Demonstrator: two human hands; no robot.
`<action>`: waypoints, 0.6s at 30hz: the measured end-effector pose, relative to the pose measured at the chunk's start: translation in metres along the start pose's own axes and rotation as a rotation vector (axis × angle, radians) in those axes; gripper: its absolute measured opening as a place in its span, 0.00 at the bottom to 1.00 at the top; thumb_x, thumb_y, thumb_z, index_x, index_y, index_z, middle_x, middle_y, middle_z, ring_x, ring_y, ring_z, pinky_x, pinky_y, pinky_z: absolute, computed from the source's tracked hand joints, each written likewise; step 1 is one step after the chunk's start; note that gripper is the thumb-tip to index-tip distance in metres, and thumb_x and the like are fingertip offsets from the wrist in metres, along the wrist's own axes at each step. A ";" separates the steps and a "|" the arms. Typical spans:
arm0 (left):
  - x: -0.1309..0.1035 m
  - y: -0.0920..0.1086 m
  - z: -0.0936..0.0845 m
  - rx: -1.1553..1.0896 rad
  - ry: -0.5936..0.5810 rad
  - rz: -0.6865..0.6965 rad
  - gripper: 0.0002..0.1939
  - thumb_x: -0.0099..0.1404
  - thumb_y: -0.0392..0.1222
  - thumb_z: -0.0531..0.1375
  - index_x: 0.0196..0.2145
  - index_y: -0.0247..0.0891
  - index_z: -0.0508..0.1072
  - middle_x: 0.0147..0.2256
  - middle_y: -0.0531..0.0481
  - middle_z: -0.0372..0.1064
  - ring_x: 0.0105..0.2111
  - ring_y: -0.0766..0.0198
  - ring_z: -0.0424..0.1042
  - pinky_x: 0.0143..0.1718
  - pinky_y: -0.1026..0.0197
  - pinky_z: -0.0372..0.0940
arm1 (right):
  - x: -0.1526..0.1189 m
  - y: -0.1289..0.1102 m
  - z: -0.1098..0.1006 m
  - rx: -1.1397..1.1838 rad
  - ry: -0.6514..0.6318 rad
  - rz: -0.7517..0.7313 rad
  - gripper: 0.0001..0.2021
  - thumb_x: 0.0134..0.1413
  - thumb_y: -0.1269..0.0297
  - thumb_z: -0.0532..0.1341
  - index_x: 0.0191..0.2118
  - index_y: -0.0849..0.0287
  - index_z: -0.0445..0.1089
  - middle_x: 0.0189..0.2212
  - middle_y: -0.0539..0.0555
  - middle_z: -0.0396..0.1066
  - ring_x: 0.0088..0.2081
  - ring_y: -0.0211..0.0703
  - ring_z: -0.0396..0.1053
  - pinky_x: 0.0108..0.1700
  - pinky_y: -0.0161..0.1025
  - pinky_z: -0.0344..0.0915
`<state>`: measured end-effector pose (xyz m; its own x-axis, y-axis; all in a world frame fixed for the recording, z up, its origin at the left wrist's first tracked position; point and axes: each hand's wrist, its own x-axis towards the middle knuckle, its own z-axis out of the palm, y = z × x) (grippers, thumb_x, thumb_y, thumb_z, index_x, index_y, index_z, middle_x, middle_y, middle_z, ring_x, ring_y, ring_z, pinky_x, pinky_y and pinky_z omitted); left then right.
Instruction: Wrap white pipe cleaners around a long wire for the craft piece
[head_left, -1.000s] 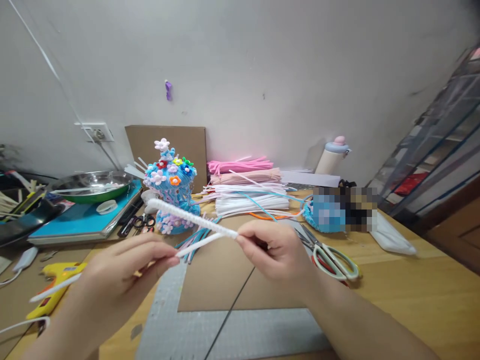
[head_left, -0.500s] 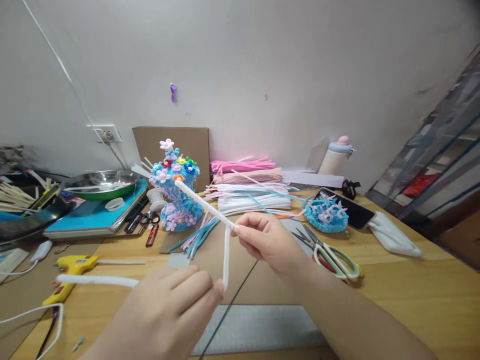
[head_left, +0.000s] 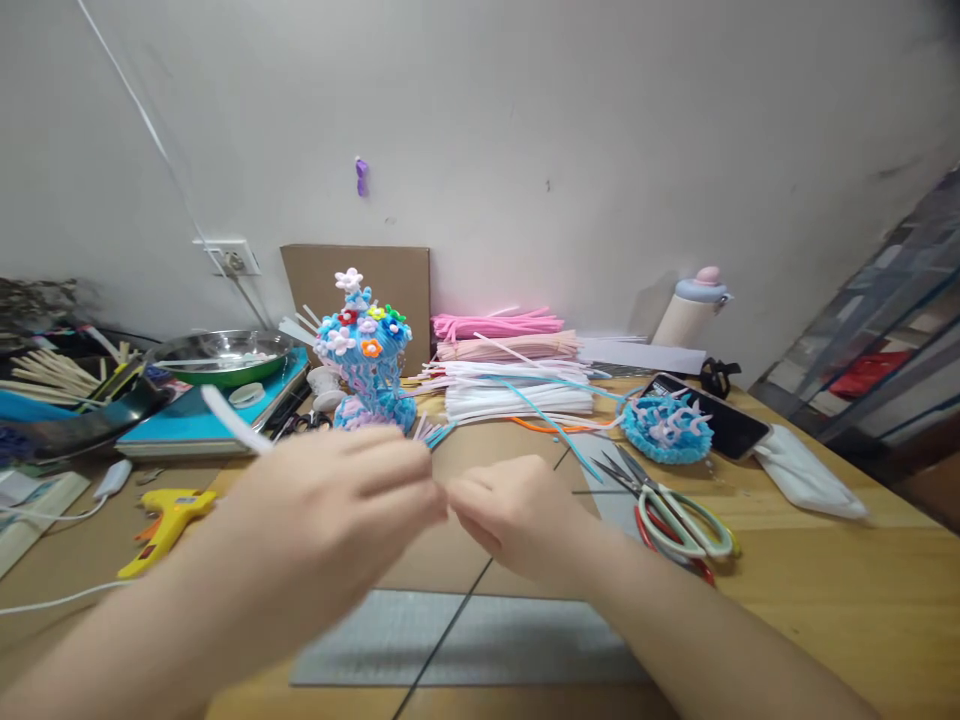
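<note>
My left hand (head_left: pixel 337 490) is closed on a fuzzy white pipe cleaner (head_left: pixel 231 418). One end of it sticks out past the knuckles to the upper left. My right hand (head_left: pixel 517 510), with its fingers pinched, meets the left hand's fingertips over the middle of the work surface. The stretch of pipe cleaner between them is hidden behind the fingers. Just beyond my hands stands a blue, flower-covered pipe-cleaner piece (head_left: pixel 364 345), its lower part partly covered by the left hand.
White and pink pipe-cleaner bundles (head_left: pixel 517 390) lie against the wall. Scissors (head_left: pixel 671 510) and a round blue pipe-cleaner piece (head_left: pixel 666 428) are right of my hands, near a phone (head_left: pixel 731 425). A yellow glue gun (head_left: pixel 169 525) lies at left. A grey cutting mat (head_left: pixel 525 640) spans the front.
Both hands have come together, the left rising. The pipe cleaner's bent middle and far arm have gone from sight behind the fingers. The view has shifted slightly left.
</note>
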<state>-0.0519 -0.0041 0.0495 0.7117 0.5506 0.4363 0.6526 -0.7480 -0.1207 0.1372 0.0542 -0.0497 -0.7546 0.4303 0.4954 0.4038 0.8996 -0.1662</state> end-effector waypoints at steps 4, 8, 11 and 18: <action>0.014 -0.047 -0.003 -0.223 -0.118 -0.091 0.10 0.66 0.38 0.55 0.32 0.42 0.77 0.27 0.53 0.67 0.27 0.66 0.64 0.28 0.65 0.57 | -0.001 -0.004 -0.013 0.258 -0.048 -0.226 0.08 0.56 0.73 0.53 0.27 0.58 0.64 0.20 0.47 0.63 0.22 0.33 0.56 0.25 0.34 0.47; 0.003 -0.069 0.032 -0.540 -0.086 -0.229 0.07 0.64 0.38 0.59 0.31 0.36 0.77 0.26 0.52 0.66 0.26 0.68 0.66 0.28 0.65 0.60 | 0.000 -0.007 -0.025 0.760 0.089 -0.232 0.07 0.58 0.71 0.53 0.31 0.60 0.66 0.21 0.48 0.63 0.23 0.32 0.58 0.26 0.31 0.54; -0.014 -0.063 0.066 -0.587 -0.025 -0.241 0.11 0.66 0.39 0.55 0.30 0.36 0.75 0.25 0.52 0.67 0.25 0.66 0.66 0.27 0.65 0.61 | 0.000 -0.007 -0.026 0.970 0.165 -0.054 0.06 0.56 0.69 0.57 0.30 0.61 0.69 0.20 0.47 0.60 0.21 0.32 0.54 0.23 0.31 0.53; -0.045 -0.002 0.100 -0.465 0.067 -0.372 0.09 0.68 0.35 0.51 0.31 0.38 0.69 0.25 0.53 0.64 0.26 0.67 0.64 0.26 0.66 0.57 | 0.007 0.003 -0.014 1.108 0.423 0.350 0.08 0.57 0.63 0.59 0.30 0.59 0.70 0.21 0.47 0.62 0.21 0.32 0.55 0.23 0.31 0.52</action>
<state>-0.0593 0.0098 -0.0596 0.4290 0.7936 0.4315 0.6620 -0.6012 0.4475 0.1402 0.0590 -0.0350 -0.3844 0.7878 0.4812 -0.2609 0.4073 -0.8752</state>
